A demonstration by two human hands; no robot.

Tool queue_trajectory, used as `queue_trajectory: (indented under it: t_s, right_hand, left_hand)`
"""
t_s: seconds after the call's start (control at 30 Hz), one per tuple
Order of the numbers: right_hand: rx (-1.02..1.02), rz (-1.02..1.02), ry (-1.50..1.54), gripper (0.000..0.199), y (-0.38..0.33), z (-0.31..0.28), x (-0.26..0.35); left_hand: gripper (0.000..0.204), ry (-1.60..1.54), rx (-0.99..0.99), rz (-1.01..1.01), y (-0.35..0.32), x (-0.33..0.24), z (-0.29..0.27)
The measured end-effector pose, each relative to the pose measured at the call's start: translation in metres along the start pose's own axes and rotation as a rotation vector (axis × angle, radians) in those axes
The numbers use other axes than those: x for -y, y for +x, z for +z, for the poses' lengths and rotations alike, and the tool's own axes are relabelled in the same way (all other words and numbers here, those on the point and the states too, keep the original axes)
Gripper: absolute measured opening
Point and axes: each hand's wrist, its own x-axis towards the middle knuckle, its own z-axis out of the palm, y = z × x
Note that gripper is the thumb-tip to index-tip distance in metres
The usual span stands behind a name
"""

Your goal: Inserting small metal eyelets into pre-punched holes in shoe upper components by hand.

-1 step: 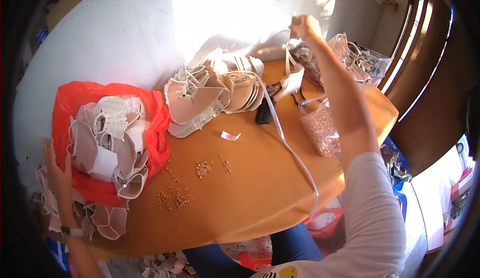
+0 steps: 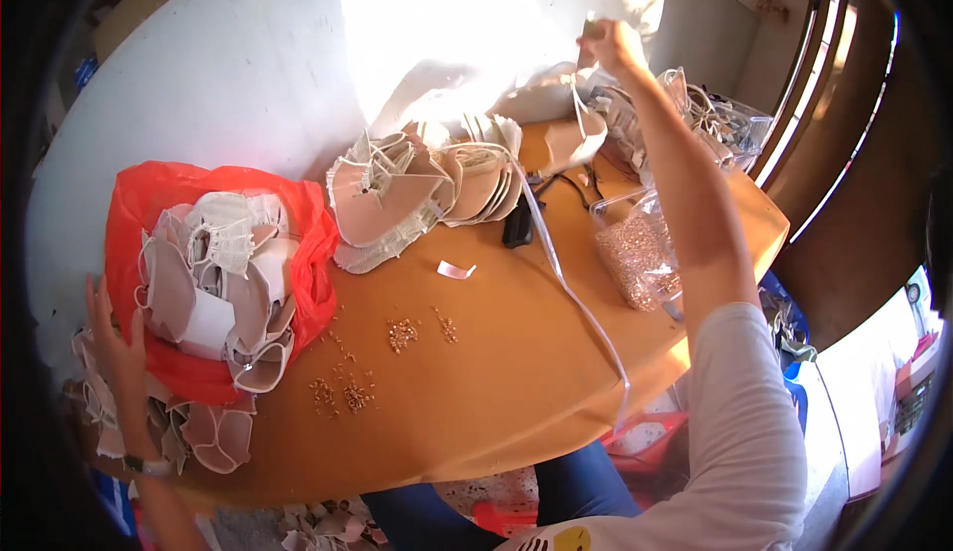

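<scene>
A red plastic bag (image 2: 320, 243) on the left is filled with beige and white bras (image 2: 220, 228). My left hand (image 2: 117, 352) rests at its left side, fingers stretched out and apart, holding nothing. At the far right, my raised right hand (image 2: 613, 47) is closed in a pinch, with a small dark piece showing at the fingertips. A beige bra (image 2: 578, 142) hangs from it by a pale strap; bright light washes out part of the strap. Stacked bra cups (image 2: 484, 179) and more bras (image 2: 387, 194) lie between the hands.
Small gold-coloured pieces (image 2: 401, 335) lie in little heaps on the orange-brown tabletop (image 2: 496, 352). A clear bag (image 2: 635, 253) of similar pieces sits under my right forearm. A white ribbon (image 2: 571, 288) crosses near a black object (image 2: 518, 223). A clear container (image 2: 749, 129) with bras stands far right.
My right hand has risen slightly, and the hanging bra has swung up and spread out below it. The left hand stays beside the red bag.
</scene>
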Motion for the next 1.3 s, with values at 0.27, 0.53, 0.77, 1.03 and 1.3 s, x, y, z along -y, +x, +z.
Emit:
queue_trajectory:
  t_s: [0.27,0.53,0.77,1.03,1.3]
  right_hand:
    - [-0.054,-0.254,1.134,0.024,-0.031,-0.138,0.088]
    - [0.155,-0.268,1.424,0.012,-0.231,-0.168,0.203]
    - [0.633,-0.485,1.494,0.016,-0.438,-0.143,0.247]
    - [1.039,-0.314,1.114,0.017,-0.473,-0.059,0.225]
    - [0.847,-0.178,0.674,0.012,-0.430,0.036,0.234]
  left_hand:
    - [0.045,-0.616,0.089,0.040,-0.073,-0.134,-0.078]
    - [0.072,-1.432,0.237,0.170,-0.116,-0.259,-0.105]
    - [0.056,-2.137,0.393,-0.731,-0.258,-0.252,-0.154]
    - [0.036,-1.901,0.395,-1.524,-0.350,-0.203,-0.157]
    - [0.019,-1.865,0.375,-1.516,-0.326,-0.229,-0.129]
